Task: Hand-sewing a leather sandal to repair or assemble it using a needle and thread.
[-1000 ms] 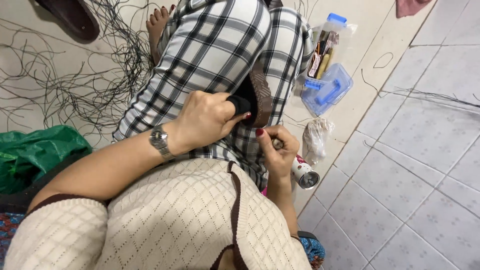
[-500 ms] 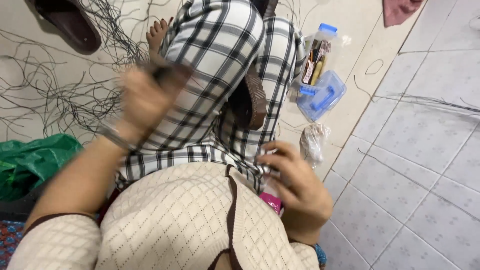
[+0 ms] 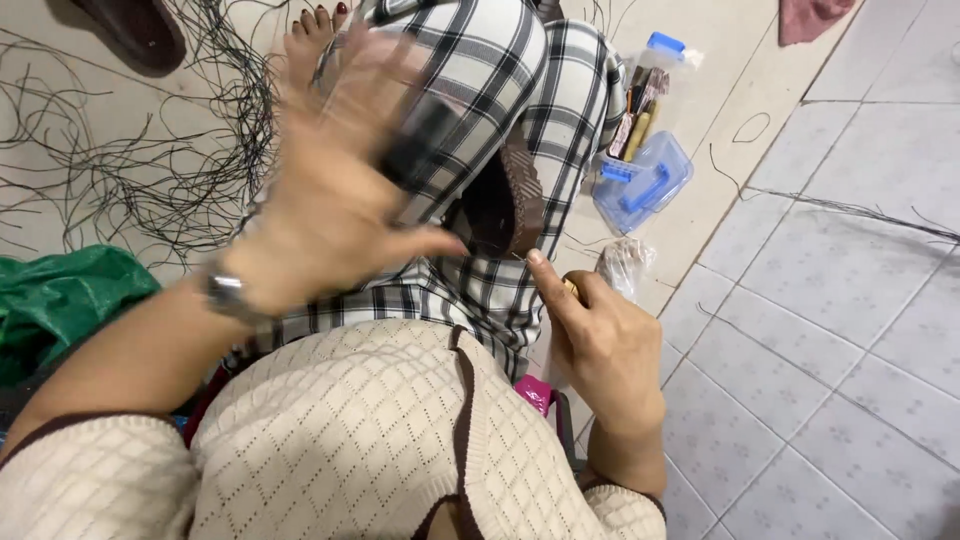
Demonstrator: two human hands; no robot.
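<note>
Raised and swung across since half a second ago, the left hand (image 3: 335,190) now fills the middle of the view, blurred, its fingers spread apart over the checked trousers (image 3: 500,90). A dark object (image 3: 420,150) shows at its fingers, too smeared to name, and I cannot tell whether the hand grips it or merely passes in front of it. A wristwatch (image 3: 225,295) sits on that wrist, nearer than before.

Nearest the camera lies the cream knitted top (image 3: 340,440) with its brown edging. Just right of it, the right hand (image 3: 605,350) has come up from the hip: it is closed into a loose fist, thumb pointing up, around a small yellowish thing (image 3: 570,287) of which only a tip shows. A pink object (image 3: 533,392) peeks out just below that hand.

Beyond the right hand, a crumpled clear plastic bag (image 3: 625,265) lies on the tiled floor (image 3: 850,330). Farther right, a blue-lidded plastic box (image 3: 645,180) sits beside a clear container (image 3: 645,95) holding small tools. At the near left a green bag (image 3: 60,295) rests on the floor; farther left, thin black strands (image 3: 130,170) are scattered, with a dark sandal (image 3: 130,30) at the far edge and a bare foot (image 3: 315,30) beside the trouser leg.
</note>
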